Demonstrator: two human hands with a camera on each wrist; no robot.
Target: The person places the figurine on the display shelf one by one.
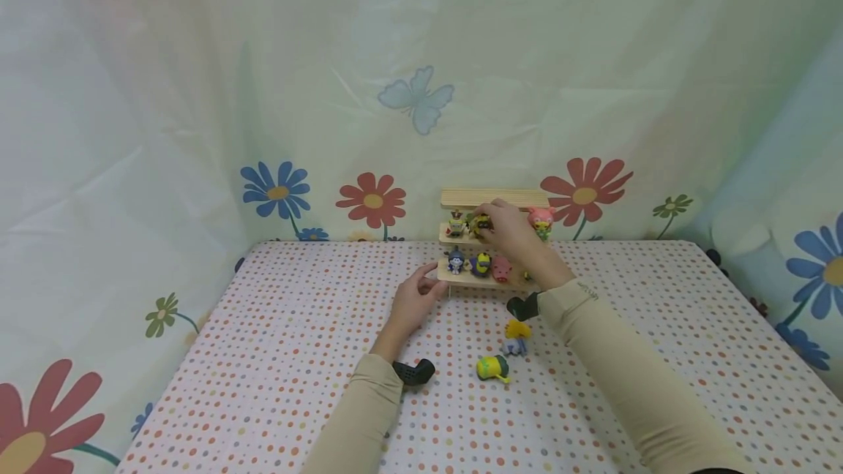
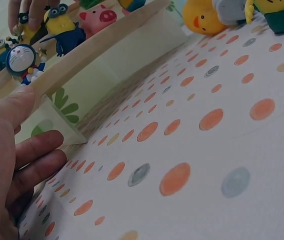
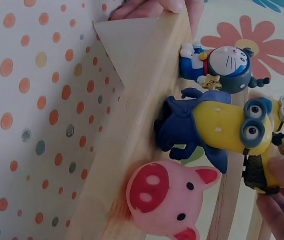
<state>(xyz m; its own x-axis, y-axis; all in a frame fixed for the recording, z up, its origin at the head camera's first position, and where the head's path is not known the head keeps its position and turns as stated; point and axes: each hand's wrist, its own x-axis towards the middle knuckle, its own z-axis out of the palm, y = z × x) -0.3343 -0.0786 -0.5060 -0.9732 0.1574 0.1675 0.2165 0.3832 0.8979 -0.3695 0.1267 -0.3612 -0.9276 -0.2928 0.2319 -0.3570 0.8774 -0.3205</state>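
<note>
A three-tier wooden display shelf (image 1: 474, 283) stands at the back of the table. At the left end of its lowest board, my left hand (image 1: 413, 302) holds the edge, thumb on the board and other fingers curled beneath. My right hand (image 1: 510, 232) reaches to the middle tier and pinches a yellow-and-black minion figure (image 3: 256, 172) between thumb and fingers. Along the lowest board sit a blue-and-white Doraemon figure (image 3: 227, 67), a minion in blue (image 3: 217, 125) and a pink pig (image 3: 167, 197). On the middle tier are a crowned minion (image 1: 455, 224) and a pink-hooded figure (image 1: 541, 219).
In front of the shelf lie a yellow-and-green minion (image 1: 490, 368), a yellow duck (image 2: 202, 17) and a grey-blue toy (image 1: 514, 347). A dotted cloth (image 1: 296, 357) covers the table. A flowered curtain (image 1: 329, 93) hangs right behind the shelf.
</note>
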